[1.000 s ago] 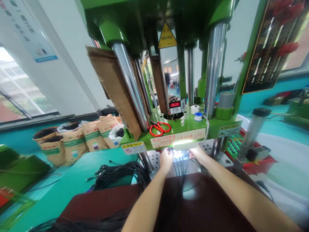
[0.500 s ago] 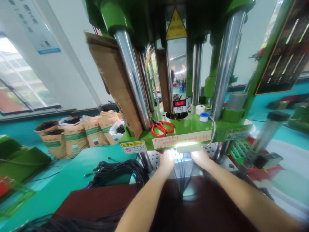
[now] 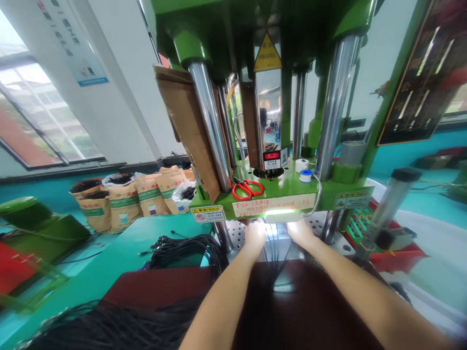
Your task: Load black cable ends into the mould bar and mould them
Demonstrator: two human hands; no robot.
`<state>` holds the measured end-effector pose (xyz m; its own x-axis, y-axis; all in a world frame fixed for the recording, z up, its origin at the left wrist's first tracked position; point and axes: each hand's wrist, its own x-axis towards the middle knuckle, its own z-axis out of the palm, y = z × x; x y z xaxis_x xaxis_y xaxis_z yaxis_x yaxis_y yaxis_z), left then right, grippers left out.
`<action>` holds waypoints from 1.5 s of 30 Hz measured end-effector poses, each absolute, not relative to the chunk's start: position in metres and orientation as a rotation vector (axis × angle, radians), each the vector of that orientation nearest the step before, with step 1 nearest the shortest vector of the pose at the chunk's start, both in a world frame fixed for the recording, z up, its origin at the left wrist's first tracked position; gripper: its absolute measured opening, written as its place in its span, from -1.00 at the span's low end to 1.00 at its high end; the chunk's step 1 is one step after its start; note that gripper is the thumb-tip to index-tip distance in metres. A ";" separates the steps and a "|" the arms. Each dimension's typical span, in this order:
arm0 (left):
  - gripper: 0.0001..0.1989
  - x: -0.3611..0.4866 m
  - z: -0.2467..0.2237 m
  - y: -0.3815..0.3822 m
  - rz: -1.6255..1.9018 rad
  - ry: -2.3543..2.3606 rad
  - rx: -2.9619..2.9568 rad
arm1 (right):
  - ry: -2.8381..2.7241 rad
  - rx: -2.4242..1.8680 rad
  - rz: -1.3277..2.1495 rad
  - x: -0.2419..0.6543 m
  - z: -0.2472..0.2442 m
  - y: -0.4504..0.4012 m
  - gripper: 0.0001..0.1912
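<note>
Both my hands reach in beneath the green press plate (image 3: 219,201), under a bright lamp (image 3: 282,216). My left hand (image 3: 255,236) is at the left side of a lit metal mould (image 3: 276,232). On the other side of it is my right hand (image 3: 301,232). Glare and the plate's edge hide the fingers of both, so what they hold or touch cannot be made out. Several thin black cables (image 3: 274,250) run from the mould between my wrists, down over the dark brown tabletop (image 3: 310,306).
Red-handled scissors (image 3: 248,190) and a blue-and-white spool (image 3: 306,175) rest on the press plate. Black cable bundles lie on the green table (image 3: 142,233) and at lower left (image 3: 120,325). Steel columns (image 3: 210,126) flank the work area. Paper sacks (image 3: 126,201) stand at back left.
The whole view has shifted, so the press appears slightly lower at its top and the left background further right. My hands stay beneath the plate beside the mould.
</note>
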<state>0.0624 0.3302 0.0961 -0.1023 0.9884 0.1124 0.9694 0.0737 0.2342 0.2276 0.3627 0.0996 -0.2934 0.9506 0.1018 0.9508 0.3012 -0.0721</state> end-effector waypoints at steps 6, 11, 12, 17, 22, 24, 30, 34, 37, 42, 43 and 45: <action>-0.69 0.060 0.104 0.327 0.348 2.333 2.067 | -2.442 -1.740 -0.120 0.225 0.114 0.349 -0.82; -0.67 0.075 0.109 0.317 0.405 2.317 2.172 | -2.466 -1.576 -0.242 0.219 0.119 0.337 -0.83; -0.68 0.078 0.108 0.316 0.404 2.301 2.191 | -2.468 -1.549 -0.259 0.217 0.117 0.336 -0.82; -0.66 0.079 0.102 0.315 0.382 2.302 2.174 | -2.439 -1.511 -0.294 0.211 0.106 0.345 -0.83; -0.65 0.077 0.100 0.320 0.403 2.332 2.134 | -2.411 -1.543 -0.294 0.212 0.097 0.355 -0.88; -0.66 0.078 0.102 0.323 0.412 2.327 2.129 | -2.401 -1.553 -0.288 0.215 0.096 0.357 -0.89; -0.68 0.085 0.114 0.320 0.485 2.294 2.171 | -2.360 -1.510 -0.269 0.211 0.105 0.347 -0.77; -0.70 0.094 0.115 0.309 0.500 2.187 2.294 | -2.355 -1.459 -0.221 0.198 0.111 0.338 -0.71; -0.73 0.097 0.111 0.305 0.467 2.145 2.329 | -2.338 -1.458 -0.181 0.192 0.109 0.339 -0.68; -0.70 0.098 0.110 0.313 0.449 2.144 2.289 | -2.346 -1.448 -0.137 0.193 0.102 0.347 -0.73; -0.69 0.098 0.111 0.315 0.448 2.147 2.274 | -2.349 -1.450 -0.134 0.194 0.101 0.348 -0.74; -0.68 0.100 0.112 0.317 0.439 2.155 2.241 | -2.352 -1.457 -0.130 0.195 0.100 0.350 -0.77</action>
